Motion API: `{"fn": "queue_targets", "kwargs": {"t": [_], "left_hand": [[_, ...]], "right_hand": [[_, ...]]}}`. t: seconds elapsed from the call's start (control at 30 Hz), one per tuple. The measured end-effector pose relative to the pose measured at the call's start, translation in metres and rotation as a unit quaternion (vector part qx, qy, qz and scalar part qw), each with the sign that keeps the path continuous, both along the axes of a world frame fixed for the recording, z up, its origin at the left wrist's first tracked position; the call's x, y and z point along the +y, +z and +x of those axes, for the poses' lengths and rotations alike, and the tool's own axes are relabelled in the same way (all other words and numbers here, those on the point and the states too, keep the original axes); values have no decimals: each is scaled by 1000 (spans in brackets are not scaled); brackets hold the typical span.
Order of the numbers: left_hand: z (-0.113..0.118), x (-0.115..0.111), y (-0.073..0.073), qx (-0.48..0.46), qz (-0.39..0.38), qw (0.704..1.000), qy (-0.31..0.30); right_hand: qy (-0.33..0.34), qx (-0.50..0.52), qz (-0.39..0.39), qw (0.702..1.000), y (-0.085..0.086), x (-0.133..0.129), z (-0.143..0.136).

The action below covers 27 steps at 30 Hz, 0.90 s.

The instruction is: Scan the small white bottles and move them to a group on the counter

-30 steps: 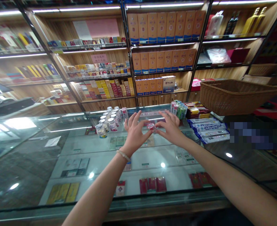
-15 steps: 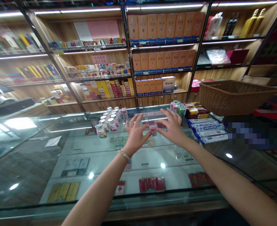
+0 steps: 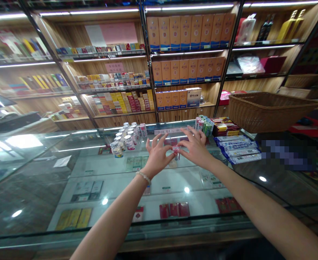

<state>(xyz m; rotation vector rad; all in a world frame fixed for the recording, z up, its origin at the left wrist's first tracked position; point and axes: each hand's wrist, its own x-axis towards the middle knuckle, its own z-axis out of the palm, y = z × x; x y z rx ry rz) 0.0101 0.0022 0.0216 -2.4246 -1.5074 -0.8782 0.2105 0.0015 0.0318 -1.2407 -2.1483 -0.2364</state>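
Note:
A small pink-and-white container (image 3: 176,148) is pinched between my two hands, just above the glass counter (image 3: 153,180). My left hand (image 3: 158,157) grips its left side with thumb and index finger, the other fingers raised and spread. From the right, my right hand (image 3: 196,150) holds the opposite side in the same pinch. Left of my hands stand several small white-lidded jars (image 3: 129,142) in rows, with a pink canister (image 3: 143,129) at their far right corner. Beyond my right hand is a cluster of pink and green canisters (image 3: 206,126).
Blue-and-white packets (image 3: 238,150) and red-and-yellow packs (image 3: 226,126) lie on the right. A wicker basket (image 3: 269,112) stands behind them. Cigarette-like packs (image 3: 174,210) show beneath the glass. Shelves with orange boxes (image 3: 180,32) line the back wall.
The pink-and-white container has come slightly down, and its label faces me less than before. Both hands keep their pinch, with small shifts of the fingers.

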Motion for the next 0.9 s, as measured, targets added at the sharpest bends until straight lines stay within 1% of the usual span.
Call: {"fn": "queue_targets", "kwargs": {"t": [0.3,0.47,0.6,0.73,0.9], "left_hand": [[0,0,1,10,-13,1000,1],[-2,-1,-1,11,-25,1000,11],[-10,-4,-3,6,-11,1000,12],[-19,-9,-1,13,-11,1000,16],[-39,-12,2,30,-8,999,27]], "right_hand": [[-1,8,-16,1000,0,2,-3],[-4,-9,-4,1000,0,2,-7],[8,-33,16,999,3,0,-13],[11,-52,15,998,7,0,-23],[19,-64,11,998,8,0,-43]]}}
